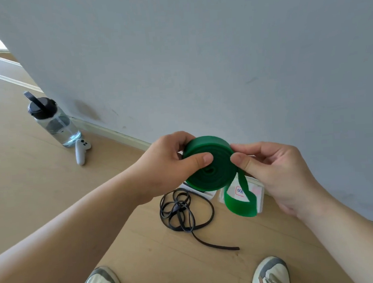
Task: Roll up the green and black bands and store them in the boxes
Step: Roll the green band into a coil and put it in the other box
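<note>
While the green band (211,164) sits wound almost wholly into a flat coil between the left hand (171,162) and the right hand (276,172), I judge the rolling step for it to be near its end: only a short loose tail (241,207) hangs in a loop from the coil, below the right thumb. The left hand grips the coil from its left side, thumb laid across the near face and fingers curled round the back. The right hand pinches the coil's right edge between thumb and fingers, just where the tail leaves it. Below the left hand, on the wooden floor (52,195), the black band (181,210) lies in a loose tangle, not rolled, one end trailing toward me. Two white boxes sit under the hands by the wall (197,63): the labelled box (259,197) below the right hand, partly behind the tail, and the second box (199,190), of which only a corner shows beneath the coil. I cannot tell whether either is open. The next move, as I read it, calls for wrapping the tail round the coil with the left thumb pressing the turns flat, then lowering the roll into a box. Rubber like this likely wants to spring loose, so I'd hold pressure until it's seated.
</note>
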### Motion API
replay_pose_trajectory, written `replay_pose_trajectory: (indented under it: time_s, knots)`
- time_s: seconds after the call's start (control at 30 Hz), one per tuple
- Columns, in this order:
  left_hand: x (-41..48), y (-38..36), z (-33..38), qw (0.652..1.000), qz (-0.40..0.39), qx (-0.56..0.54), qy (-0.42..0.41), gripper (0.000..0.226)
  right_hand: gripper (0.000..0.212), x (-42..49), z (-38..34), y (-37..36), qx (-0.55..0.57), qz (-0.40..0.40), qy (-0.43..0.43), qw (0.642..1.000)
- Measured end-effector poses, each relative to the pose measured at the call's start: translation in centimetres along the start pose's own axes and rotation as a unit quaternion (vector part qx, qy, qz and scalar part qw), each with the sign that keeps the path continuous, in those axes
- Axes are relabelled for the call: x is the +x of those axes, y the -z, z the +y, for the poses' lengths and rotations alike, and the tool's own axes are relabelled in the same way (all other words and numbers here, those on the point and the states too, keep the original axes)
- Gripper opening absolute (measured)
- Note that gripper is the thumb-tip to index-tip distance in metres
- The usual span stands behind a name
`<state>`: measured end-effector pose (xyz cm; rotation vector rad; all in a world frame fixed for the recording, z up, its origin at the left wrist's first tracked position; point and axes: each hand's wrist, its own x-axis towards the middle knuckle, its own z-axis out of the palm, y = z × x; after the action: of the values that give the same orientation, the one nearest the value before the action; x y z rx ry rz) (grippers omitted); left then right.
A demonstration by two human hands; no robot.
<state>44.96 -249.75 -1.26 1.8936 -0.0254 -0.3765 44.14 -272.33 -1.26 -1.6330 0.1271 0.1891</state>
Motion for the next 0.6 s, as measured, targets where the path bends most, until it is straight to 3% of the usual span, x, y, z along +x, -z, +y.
replay_pose_trajectory:
  time_s: [0.33, 0.6]
  knots:
    - [-0.2, -1.5, 0.3, 0.98, 0.022, -0.196, 0.02, 0.026, 0.01, -0.5, -0.1, -0.9, 0.035, 0.121, 0.048, 0.991]
    - [-0.1, -2.2, 0.4, 0.948, 0.039, -0.311, 0.051, 0.031, 0.037, -0.5, -0.1, -0.9, 0.148, 0.075, -0.013, 0.986]
